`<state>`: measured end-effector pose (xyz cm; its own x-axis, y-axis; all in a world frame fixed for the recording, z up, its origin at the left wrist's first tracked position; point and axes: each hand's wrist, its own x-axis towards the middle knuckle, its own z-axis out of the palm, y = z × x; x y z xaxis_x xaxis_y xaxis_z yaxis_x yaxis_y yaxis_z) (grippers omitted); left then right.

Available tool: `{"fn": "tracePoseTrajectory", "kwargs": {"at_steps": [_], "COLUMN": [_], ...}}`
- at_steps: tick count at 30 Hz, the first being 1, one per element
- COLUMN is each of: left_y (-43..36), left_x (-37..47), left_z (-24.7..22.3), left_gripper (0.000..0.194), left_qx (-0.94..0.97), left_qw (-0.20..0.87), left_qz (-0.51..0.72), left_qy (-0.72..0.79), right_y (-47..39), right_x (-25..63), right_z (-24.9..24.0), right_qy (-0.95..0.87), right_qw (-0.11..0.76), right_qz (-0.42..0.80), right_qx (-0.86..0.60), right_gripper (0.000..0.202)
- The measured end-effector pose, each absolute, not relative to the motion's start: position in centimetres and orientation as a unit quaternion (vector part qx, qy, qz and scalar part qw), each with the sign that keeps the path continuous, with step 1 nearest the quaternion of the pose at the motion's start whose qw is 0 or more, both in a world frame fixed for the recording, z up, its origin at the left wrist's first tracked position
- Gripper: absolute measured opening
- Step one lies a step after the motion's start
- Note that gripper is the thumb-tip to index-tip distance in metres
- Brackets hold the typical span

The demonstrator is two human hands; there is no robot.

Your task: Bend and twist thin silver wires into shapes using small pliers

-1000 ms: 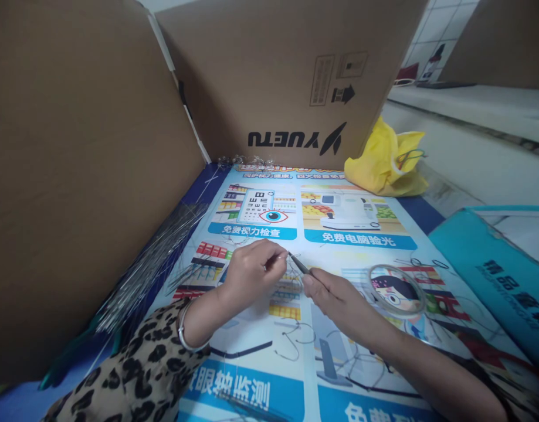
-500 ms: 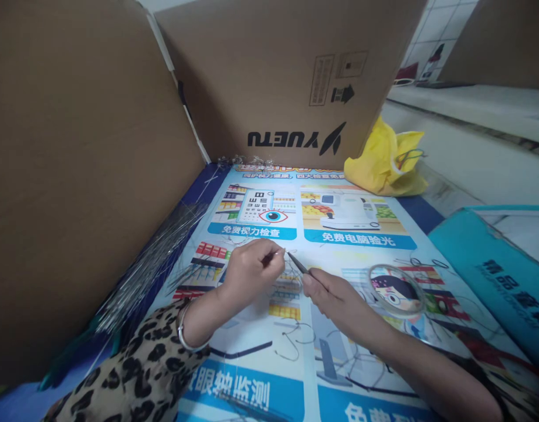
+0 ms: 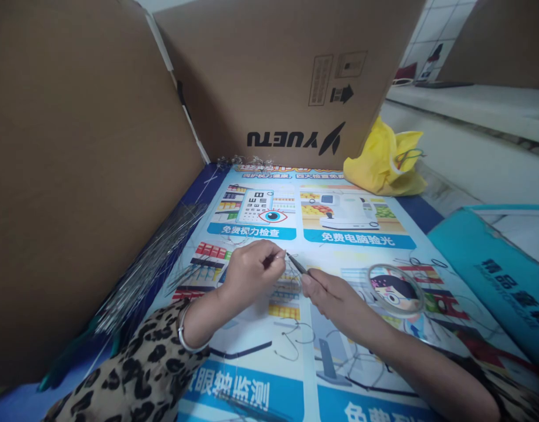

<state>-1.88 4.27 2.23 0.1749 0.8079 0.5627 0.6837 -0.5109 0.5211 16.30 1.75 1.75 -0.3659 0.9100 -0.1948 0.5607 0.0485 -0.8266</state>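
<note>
My left hand is closed in a pinch above the printed poster; what it pinches is too small to make out. A dark, slim pointed tool is gripped in my right hand, its tip right at my left fingertips. Thin bent wires lie on the poster below my hands. To the right of my right hand rests a roll of clear tape.
Cardboard panels stand at the back and left. A bundle of thin wires lies along the left side. A yellow bag is at the back right, a teal bag at the right.
The tool's tip has shifted very slightly left, toward my left fingertips. Otherwise both hands hold nearly the same pose.
</note>
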Motion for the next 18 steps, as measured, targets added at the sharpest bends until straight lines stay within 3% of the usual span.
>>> {"fn": "tracePoseTrajectory", "kwargs": {"at_steps": [18], "left_y": [4.3], "left_x": [-1.8], "left_z": [2.2], "left_gripper": [0.014], "left_qx": [0.757], "left_qw": [0.058], "left_qz": [0.423], "left_qy": [0.495], "right_y": [1.7], "right_x": [16.2], "right_z": [0.3], "right_qy": [-0.663], "right_qw": [0.203], "right_qz": [0.506], "right_qx": [-0.514], "right_gripper": [0.046]}}
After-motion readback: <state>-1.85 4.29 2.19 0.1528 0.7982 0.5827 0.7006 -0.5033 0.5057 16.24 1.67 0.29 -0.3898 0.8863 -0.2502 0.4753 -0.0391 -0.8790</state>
